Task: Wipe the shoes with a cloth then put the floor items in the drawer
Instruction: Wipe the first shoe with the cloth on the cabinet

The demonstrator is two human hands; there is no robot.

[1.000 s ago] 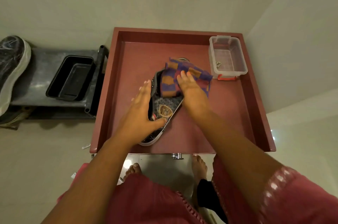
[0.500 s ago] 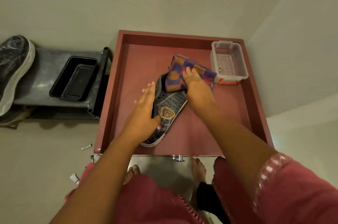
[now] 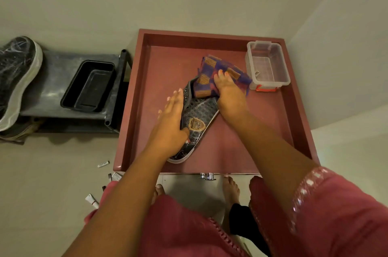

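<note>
**Shoe held flat, cloth pressed on its toe end**

Shoe (image 3: pixel 199 116), dark with a patterned upper, a round gold emblem and a pale sole edge, lies on its side on the red-brown tabletop (image 3: pixel 241 143), toe end toward the far edge and heel end toward the person.

Left hand (image 3: pixel 172 124): fingers straight and together, laid along the near-left side of the shoe; the thumb rests on the upper just beside the emblem. The hand steadies the shoe without curling around it.

Right hand (image 3: pixel 228 93): pressed down on a checked blue-and-orange cloth (image 3: pixel 206 80) that covers the toe end of the shoe. The fingers lie on the fabric; whether they bunch it underneath cannot be told from this angle.

Clear plastic box (image 3: pixel 267 65) with a red clip stands at the far-right corner of the tabletop, just beside the cloth.

Left of the table stands a grey shoe rack (image 3: pixel 54 91) carrying a black rectangular tray (image 3: pixel 88 86) and a second dark shoe (image 3: pixel 16 76) with a thick white sole.

Floor items: several small tubes (image 3: pixel 104 164) lie on the floor near the table's near-left corner; a metal drawer handle (image 3: pixel 206 176) shows under the table's front edge.
</note>
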